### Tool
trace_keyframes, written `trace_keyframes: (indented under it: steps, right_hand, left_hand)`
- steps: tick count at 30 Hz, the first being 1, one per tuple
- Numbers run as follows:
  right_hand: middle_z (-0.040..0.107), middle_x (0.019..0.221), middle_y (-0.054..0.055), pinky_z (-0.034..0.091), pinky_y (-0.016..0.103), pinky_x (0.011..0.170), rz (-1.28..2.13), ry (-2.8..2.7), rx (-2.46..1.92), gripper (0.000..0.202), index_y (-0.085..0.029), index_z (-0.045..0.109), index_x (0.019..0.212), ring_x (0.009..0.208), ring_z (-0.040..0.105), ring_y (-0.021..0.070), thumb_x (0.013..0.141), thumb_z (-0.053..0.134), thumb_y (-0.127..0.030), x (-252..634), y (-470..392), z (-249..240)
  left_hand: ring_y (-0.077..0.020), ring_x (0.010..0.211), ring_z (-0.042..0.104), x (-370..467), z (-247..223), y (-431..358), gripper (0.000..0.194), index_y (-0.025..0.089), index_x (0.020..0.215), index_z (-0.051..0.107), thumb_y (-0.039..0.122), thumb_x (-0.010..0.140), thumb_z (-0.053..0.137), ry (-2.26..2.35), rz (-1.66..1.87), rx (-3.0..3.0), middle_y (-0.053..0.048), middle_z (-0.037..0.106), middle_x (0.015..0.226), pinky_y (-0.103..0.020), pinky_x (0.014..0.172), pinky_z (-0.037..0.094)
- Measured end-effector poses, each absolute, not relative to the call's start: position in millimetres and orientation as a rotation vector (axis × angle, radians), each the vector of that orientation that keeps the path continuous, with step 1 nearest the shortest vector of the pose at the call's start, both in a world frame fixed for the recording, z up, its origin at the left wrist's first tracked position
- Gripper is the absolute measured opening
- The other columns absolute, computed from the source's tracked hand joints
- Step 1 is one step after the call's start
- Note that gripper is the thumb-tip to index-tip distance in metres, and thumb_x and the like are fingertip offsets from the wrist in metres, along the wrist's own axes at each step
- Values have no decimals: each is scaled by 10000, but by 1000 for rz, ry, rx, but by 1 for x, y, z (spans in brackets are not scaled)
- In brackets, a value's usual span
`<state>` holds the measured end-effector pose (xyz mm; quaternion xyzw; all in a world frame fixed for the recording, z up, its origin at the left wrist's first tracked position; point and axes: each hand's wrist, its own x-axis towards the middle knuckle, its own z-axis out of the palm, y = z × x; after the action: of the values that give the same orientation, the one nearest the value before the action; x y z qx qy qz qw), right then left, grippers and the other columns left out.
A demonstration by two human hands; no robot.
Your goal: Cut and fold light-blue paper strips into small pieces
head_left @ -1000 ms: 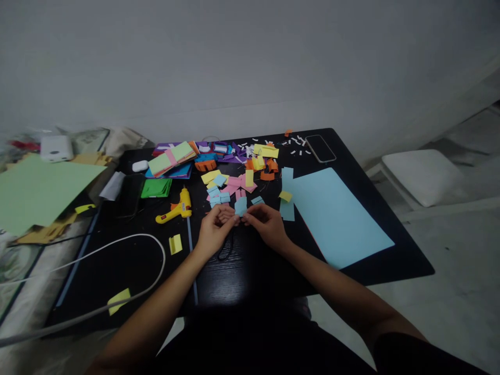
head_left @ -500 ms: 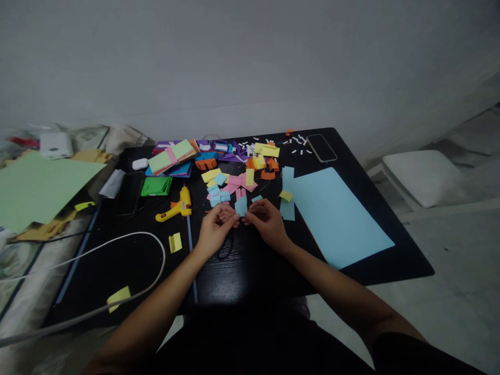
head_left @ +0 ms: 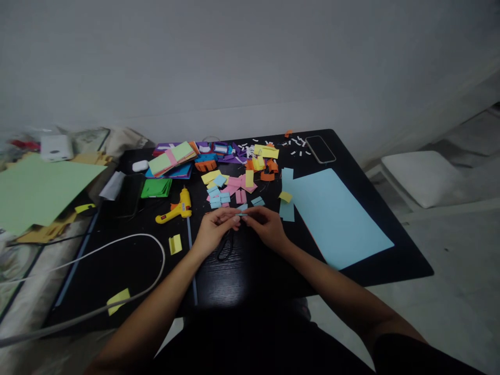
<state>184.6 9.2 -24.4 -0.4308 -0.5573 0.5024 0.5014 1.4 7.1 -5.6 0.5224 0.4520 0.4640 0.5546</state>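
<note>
Between my fingertips is a small light-blue piece of paper (head_left: 241, 214), seen nearly edge-on. My left hand (head_left: 217, 226) pinches its left end, and my right hand (head_left: 266, 225) pinches the right end. Just beyond my hands lie folded blue paper pieces (head_left: 220, 199), pink paper pieces (head_left: 235, 183) and a yellow paper piece (head_left: 249, 178). Partly under my left hand rests a black-handled tool (head_left: 225, 249), its other end hidden. A yellow glue gun (head_left: 179, 207) lies to the left of my left hand.
A large light-blue sheet (head_left: 341, 219) covers the table's right side, near a phone (head_left: 321, 149). Folded paper stacks (head_left: 174, 159) and white scraps (head_left: 249, 151) lie along the back. A white cable (head_left: 156, 284) loops over the left side.
The blue paper piece has turned from facing me to nearly edge-on as my fingers tilted it. My hands have come slightly closer together.
</note>
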Motion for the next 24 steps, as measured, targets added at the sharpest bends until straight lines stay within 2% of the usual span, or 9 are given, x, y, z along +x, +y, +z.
trace_keyframes:
  steps: [4,8,11,15,19,24]
  right_hand:
    - [694,899,38,539,318,701,1051,-1424,-1056,112,-245,786,902,779,647,179,831,778,-331,186,11,-23]
    - [726,897,32,542,342,791,1101,-1436,-1006,115,-229,750,874,837,671,193,851,762,-341,186,10,-20]
    - [739,854,27,542,345,803,1166,-1420,-1021,159,-216,734,858,815,681,194,859,753,-374,186,10,-20]
    - [732,846,25,555,341,798,1248,-1364,-1045,195,-215,713,845,811,686,193,858,745,-406,183,9,-25]
    - [734,901,12,577,348,848,1428,-1268,-995,301,-229,666,979,863,709,190,767,827,-370,180,9,-29]
    - [716,857,-3,606,348,832,1522,-1121,-987,324,-218,647,918,801,710,170,721,857,-367,183,14,-28]
  left_hand:
    - [-137,678,646,0,-7,6,172,191,947,797,329,844,788,1153,1187,1551,-35,732,803,-254,604,522]
    - [-138,750,630,-1,-7,6,95,214,917,800,287,894,744,1194,1243,1811,-42,721,875,-254,659,498]
    - [-131,719,621,-1,-8,5,94,209,897,785,291,899,740,1194,1224,1801,-33,709,856,-247,642,491]
    - [-116,637,606,1,-10,4,134,198,848,764,329,877,755,1218,1175,1680,-15,693,788,-234,580,477]
    - [-100,522,593,2,-10,6,227,182,900,735,403,853,763,1188,1151,1373,2,695,751,-232,504,497]
    - [-153,656,703,1,-8,9,311,162,862,676,438,794,801,1127,1134,1183,-16,713,759,-272,603,607]
